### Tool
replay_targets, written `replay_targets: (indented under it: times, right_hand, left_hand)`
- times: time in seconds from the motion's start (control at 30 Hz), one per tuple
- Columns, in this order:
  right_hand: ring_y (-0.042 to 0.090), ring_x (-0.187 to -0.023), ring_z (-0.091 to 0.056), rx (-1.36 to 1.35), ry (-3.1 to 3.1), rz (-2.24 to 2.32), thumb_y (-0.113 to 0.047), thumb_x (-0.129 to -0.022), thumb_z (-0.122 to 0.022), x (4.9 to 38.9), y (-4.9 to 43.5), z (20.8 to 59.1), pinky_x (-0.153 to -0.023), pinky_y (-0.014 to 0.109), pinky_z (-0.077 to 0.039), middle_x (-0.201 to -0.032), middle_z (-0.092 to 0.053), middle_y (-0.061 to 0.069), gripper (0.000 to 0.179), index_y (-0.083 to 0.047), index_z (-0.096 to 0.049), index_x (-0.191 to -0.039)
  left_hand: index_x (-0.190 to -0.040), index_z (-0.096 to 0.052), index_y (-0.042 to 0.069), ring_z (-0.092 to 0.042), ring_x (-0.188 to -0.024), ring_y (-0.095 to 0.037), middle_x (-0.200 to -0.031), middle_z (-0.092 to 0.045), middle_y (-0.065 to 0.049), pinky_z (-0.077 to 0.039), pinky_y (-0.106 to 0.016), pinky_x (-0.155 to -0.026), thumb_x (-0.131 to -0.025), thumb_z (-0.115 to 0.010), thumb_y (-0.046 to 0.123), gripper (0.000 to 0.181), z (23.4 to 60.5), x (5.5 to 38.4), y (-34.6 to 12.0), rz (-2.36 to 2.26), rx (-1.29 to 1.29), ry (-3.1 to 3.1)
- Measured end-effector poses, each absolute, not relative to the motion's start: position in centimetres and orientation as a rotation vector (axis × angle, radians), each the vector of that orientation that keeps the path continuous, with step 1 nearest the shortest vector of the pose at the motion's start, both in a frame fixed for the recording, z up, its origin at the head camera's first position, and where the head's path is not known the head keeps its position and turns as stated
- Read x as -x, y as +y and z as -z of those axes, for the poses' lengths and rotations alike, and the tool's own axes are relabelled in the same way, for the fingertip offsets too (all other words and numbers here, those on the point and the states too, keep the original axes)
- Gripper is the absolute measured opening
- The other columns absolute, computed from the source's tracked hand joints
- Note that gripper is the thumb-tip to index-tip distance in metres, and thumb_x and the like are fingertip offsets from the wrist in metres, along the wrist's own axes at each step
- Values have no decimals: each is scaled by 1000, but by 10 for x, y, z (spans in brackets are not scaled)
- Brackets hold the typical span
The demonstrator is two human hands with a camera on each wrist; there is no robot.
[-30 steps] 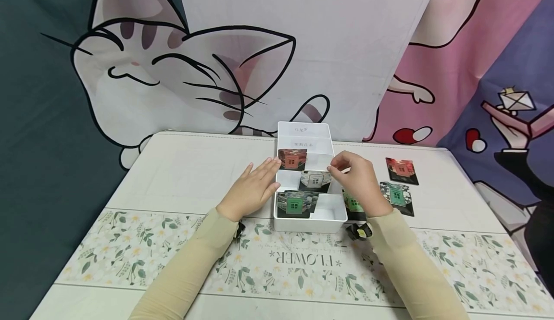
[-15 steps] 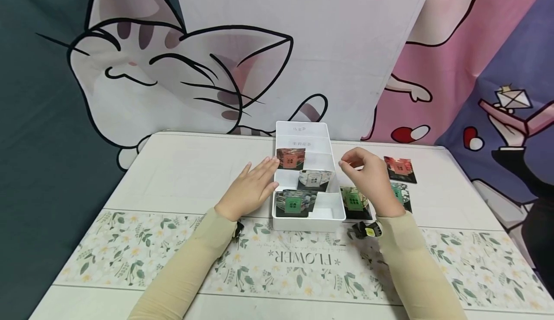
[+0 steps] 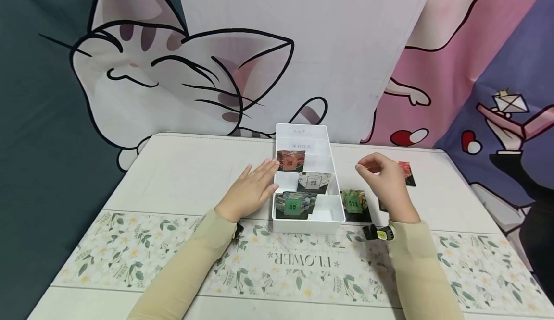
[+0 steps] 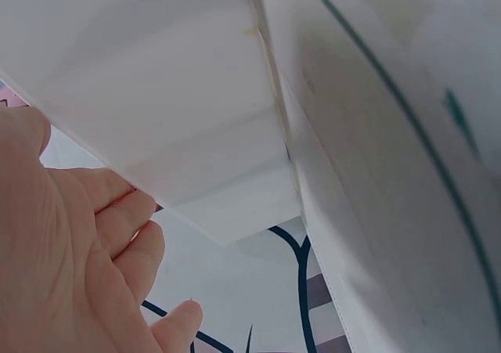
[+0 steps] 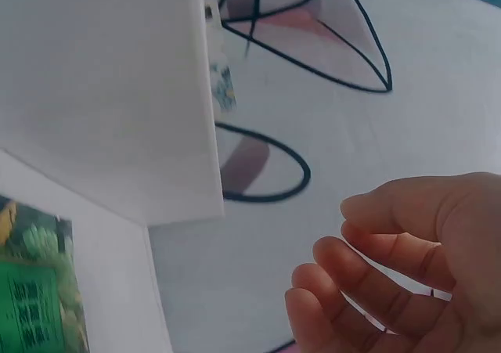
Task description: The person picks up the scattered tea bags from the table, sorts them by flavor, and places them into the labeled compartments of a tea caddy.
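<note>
A white compartment box [image 3: 307, 226] stands on the table. Inside it sit a red-labelled sachet [image 3: 291, 162] at mid-left, a white-labelled sachet [image 3: 314, 182] in the slot before it, and green-labelled sachets [image 3: 293, 206] in the front slot. My left hand [image 3: 248, 191] lies with extended fingers along the box's left rim; in the left wrist view its fingertips meet the edge of the box wall [image 4: 172, 134]. My right hand [image 3: 386, 185] hovers right of the box, fingers loosely curled, thumb near the index finger. The right wrist view shows nothing between those fingers [image 5: 337, 251].
A yellow-green sachet [image 3: 355, 205] lies against the box's right side. Further right lie a red sachet [image 3: 408, 173] and another sachet [image 3: 383, 206], both partly covered by my right hand. A curtain printed with cartoon cats [image 3: 346, 46] hangs behind the table.
My right hand has left the white-labelled sachet at the box and moved right, over the sachets on the table. The left hand has stayed at the left rim.
</note>
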State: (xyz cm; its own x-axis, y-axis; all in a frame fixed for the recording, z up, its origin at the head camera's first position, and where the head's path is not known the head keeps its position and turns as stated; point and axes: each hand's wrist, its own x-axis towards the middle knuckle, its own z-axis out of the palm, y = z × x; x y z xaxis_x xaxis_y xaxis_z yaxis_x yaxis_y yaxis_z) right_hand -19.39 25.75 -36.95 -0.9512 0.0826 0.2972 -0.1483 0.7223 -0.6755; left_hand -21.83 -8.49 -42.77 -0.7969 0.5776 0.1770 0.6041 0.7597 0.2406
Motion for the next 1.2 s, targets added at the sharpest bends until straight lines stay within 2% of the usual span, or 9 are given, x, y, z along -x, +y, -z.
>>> replay_targets:
  times: [0.23, 0.4, 0.53, 0.7, 0.83, 0.97, 1.2]
  right_hand:
    - [10, -81, -62, 77, -2626, -1112, -26, -100, -66, 189, 277, 367, -66, 21, -50, -100, -71, 13, 24, -4, -71, -108]
    - [3, -76, -61, 143, -2654, -1128, -31, -100, -65, 188, 290, 366, -65, 19, -50, -102, -70, 14, 29, -5, -71, -111]
    - [7, -79, -61, 166, -2695, -1068, -31, -100, -64, 190, 299, 368, -66, 22, -49, -105, -71, 15, 30, -4, -70, -111]
    - [24, -92, -61, 193, -2754, -1013, -28, -100, -63, 192, 309, 371, -73, 32, -48, -108, -70, 20, 29, -1, -69, -109]
    - [36, -101, -62, 262, -2804, -1025, -30, -100, -62, 193, 317, 374, -76, 37, -48, -115, -67, 25, 34, 2, -68, -113]
    - [39, -103, -60, 347, -2867, -1046, -32, -100, -62, 194, 325, 376, -77, 41, -49, -120, -64, 29, 40, 4, -66, -117]
    - [38, -98, -62, 440, -3054, -1049, -37, -100, -59, 194, 340, 379, -76, 46, -55, -124, -59, 31, 52, 8, -60, -126]
  left_hand:
    - [-162, -19, 10, -17, -155, -23, -168, -20, -5, -8, -51, -125, -111, -31, 43, 63, 429, 217, -86, 445, 958, -2864]
    - [-162, -18, 11, -17, -155, -24, -168, -20, -6, -8, -51, -125, -111, -30, 43, 62, 430, 217, -86, 446, 962, -2868]
    - [-162, -19, 10, -17, -155, -24, -168, -21, -6, -8, -52, -125, -111, -31, 43, 63, 429, 218, -86, 452, 965, -2861]
    - [-163, -17, 12, -16, -155, -22, -168, -16, -2, -8, -51, -125, -111, -30, 44, 62, 429, 218, -85, 449, 962, -2870]
    - [-163, -16, 12, -14, -155, -21, -168, -16, -2, -7, -51, -125, -111, -29, 45, 63, 430, 218, -86, 444, 957, -2871]
    - [-163, -18, 12, -14, -155, -20, -168, -17, -2, -7, -51, -125, -110, -30, 45, 63, 430, 218, -86, 436, 950, -2865]
    - [-163, -18, 13, -13, -155, -18, -168, -17, -1, -5, -50, -126, -110, -30, 45, 63, 430, 218, -86, 407, 939, -2871]
